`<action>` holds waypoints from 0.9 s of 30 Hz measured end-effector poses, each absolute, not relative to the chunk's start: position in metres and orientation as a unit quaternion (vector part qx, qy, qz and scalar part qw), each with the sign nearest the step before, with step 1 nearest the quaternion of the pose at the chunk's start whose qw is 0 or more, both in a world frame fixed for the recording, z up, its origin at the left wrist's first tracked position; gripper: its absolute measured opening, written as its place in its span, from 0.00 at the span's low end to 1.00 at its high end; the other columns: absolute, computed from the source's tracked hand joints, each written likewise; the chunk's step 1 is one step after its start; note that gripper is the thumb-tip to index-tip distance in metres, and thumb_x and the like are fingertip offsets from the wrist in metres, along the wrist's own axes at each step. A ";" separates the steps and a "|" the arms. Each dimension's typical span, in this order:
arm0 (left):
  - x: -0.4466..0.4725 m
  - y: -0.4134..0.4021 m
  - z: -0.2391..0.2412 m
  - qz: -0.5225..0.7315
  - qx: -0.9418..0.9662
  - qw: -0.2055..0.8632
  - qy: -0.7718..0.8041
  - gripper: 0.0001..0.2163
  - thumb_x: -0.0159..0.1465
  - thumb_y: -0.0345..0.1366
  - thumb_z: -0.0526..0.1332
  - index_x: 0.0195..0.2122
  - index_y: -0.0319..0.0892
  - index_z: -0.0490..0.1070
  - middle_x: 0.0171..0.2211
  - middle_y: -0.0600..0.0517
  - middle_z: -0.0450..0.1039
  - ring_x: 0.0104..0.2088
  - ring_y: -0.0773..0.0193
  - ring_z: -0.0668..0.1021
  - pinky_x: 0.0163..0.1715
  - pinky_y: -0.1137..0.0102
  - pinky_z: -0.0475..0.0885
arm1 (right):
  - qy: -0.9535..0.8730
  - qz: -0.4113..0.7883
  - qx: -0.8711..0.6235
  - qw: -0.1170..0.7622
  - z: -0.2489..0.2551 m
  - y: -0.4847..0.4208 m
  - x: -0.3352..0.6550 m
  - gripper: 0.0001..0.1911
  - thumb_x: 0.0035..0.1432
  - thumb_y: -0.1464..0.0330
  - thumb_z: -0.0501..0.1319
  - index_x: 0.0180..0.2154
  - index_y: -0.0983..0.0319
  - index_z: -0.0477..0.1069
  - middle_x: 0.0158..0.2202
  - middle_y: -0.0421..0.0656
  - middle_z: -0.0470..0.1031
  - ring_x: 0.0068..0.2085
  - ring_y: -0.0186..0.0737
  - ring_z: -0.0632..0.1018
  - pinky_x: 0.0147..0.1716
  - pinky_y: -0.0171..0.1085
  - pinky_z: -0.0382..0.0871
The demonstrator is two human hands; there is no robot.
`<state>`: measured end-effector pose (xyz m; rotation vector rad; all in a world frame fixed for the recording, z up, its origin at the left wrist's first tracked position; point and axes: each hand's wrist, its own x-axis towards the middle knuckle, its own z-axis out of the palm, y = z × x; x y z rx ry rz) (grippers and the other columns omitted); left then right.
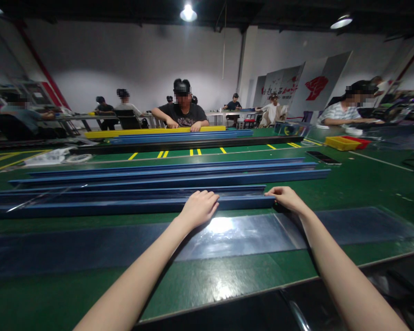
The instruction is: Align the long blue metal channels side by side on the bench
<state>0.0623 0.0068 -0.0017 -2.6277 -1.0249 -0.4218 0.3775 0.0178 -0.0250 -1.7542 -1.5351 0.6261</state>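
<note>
A long blue U-shaped channel (152,205) lies across the green table, its open side up and its right end in front of me. My left hand (200,207) is closed over the near wall of this channel, fingers curled across the rim. At the channel's right end, my right hand (285,198) pinches the corner between thumb and fingers; whether a thin film is also in that pinch, I cannot tell. Between me and the channel a wide clear plastic strip (348,225) lies flat, shining under the lamp. My forearms pass over it.
More blue channels (179,177) lie parallel just behind. Farther back are a black channel (193,145) and a yellow bar (152,133), which a co-worker (182,108) opposite touches. A phone (323,158), a yellow tray (341,143) and a red tray (360,142) lie to the right.
</note>
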 end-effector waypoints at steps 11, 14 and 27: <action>0.064 0.007 -0.001 -0.137 -0.913 0.128 -0.361 0.12 0.64 0.36 0.48 0.43 0.40 0.67 0.37 0.49 0.72 0.38 0.62 0.72 0.36 0.68 0.65 | -0.592 0.231 -0.683 0.360 -0.029 0.019 0.378 0.18 0.38 0.55 0.61 0.20 0.65 0.72 0.17 0.42 0.70 0.21 0.34 0.69 0.20 0.33 0.58; 0.064 0.008 0.000 -0.137 -0.914 0.124 -0.361 0.12 0.64 0.36 0.48 0.42 0.40 0.67 0.37 0.49 0.71 0.39 0.62 0.72 0.36 0.68 0.65 | -0.597 0.217 -0.686 0.354 -0.031 0.020 0.379 0.16 0.38 0.57 0.61 0.21 0.64 0.73 0.19 0.43 0.72 0.23 0.36 0.71 0.22 0.33 0.59; 0.064 0.015 0.002 -0.128 -0.919 0.111 -0.356 0.12 0.63 0.39 0.49 0.39 0.40 0.68 0.38 0.50 0.70 0.40 0.62 0.71 0.39 0.69 0.68 | -0.601 0.205 -0.692 0.342 -0.030 0.020 0.378 0.15 0.39 0.58 0.60 0.21 0.64 0.74 0.20 0.43 0.73 0.25 0.36 0.71 0.24 0.33 0.59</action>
